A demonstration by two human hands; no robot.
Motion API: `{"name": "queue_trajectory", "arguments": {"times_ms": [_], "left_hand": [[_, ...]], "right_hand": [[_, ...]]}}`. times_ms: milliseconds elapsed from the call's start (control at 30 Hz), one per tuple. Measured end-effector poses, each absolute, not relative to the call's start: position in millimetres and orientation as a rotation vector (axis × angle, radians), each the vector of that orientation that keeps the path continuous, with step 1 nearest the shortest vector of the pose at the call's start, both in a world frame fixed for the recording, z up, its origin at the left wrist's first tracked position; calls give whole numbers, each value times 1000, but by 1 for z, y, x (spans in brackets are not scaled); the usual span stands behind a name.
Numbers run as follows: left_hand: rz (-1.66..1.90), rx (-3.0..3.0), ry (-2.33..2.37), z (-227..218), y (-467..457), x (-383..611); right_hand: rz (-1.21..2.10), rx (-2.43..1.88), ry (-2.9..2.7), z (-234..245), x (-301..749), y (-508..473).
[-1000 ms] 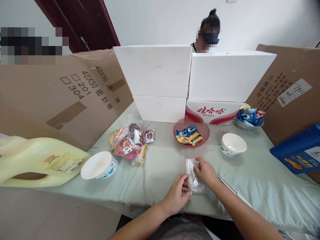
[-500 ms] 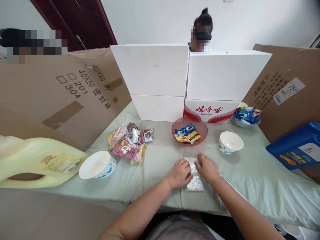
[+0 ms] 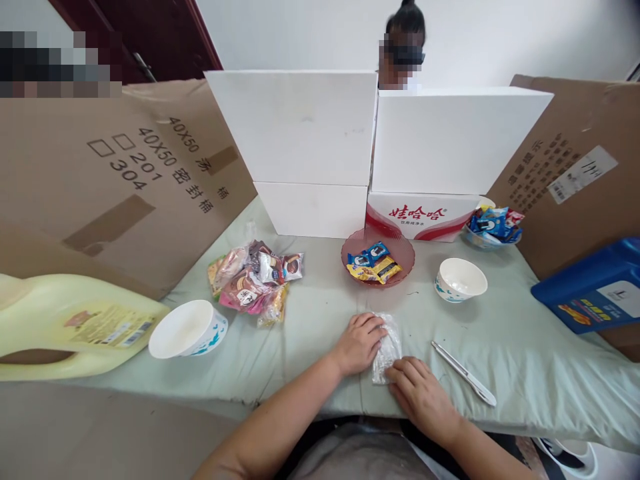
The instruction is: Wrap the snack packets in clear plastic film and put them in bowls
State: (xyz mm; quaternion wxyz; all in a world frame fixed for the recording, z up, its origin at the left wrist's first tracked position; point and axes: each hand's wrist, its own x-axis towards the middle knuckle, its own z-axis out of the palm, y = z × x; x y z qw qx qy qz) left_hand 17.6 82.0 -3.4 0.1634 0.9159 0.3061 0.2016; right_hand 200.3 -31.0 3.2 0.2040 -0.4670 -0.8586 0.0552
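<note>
A small folded sheet of clear, crinkled plastic, which looks like bubble wrap (image 3: pixel 393 337), lies flat on the cloth in front of me. My left hand (image 3: pixel 361 342) holds it by its left side, fingers curled over the edge. At the near right corner, my right hand (image 3: pixel 420 393) has its bent fingers on the same sheet; the fingertips are partly hidden. To the right of that hand lies a slim white pen-like object (image 3: pixel 463 373), apart from it. Beyond the sheet stands a pink glass bowl (image 3: pixel 354 275) with several blue and yellow snack packets (image 3: pixel 375 261).
Packaged snacks (image 3: pixel 250 280) lie in a heap at left, near a white paper bowl (image 3: pixel 213 337) and a pale yellow jug (image 3: pixel 100 330). Another paper bowl (image 3: pixel 447 290), a filled candy bowl (image 3: pixel 493 241) and a blue jug (image 3: pixel 590 290) stand right. White boxes (image 3: pixel 310 127) wall the back; a person sits behind.
My right hand has slid from the sheet's far right side down to its near corner. The pen-like object, earlier mostly under my right forearm, now shows fully. The view has tilted slightly downward.
</note>
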Motion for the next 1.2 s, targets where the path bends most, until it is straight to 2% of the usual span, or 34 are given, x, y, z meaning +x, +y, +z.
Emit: {"name": "queue_trajectory", "arguments": {"times_ms": [333,467,600,733,900,1200], "left_hand": [[547,2542,740,6,81,13],[553,2491,734,2,83,12],[634,2439,749,-7,87,10],[698,2408,760,-14,90,9],[777,2371,774,-11,90,8],[650,2456,946,-5,85,17]], "right_hand": [[134,-1096,-2441,9,206,-23],[224,-1302,-2434,12,206,-5],[161,-1628,-2405,12,202,29],[61,-1777,-2338,7,197,56],[-37,-1838,-2320,-2,192,62],[-167,-1785,-2194,-2,198,57]]}}
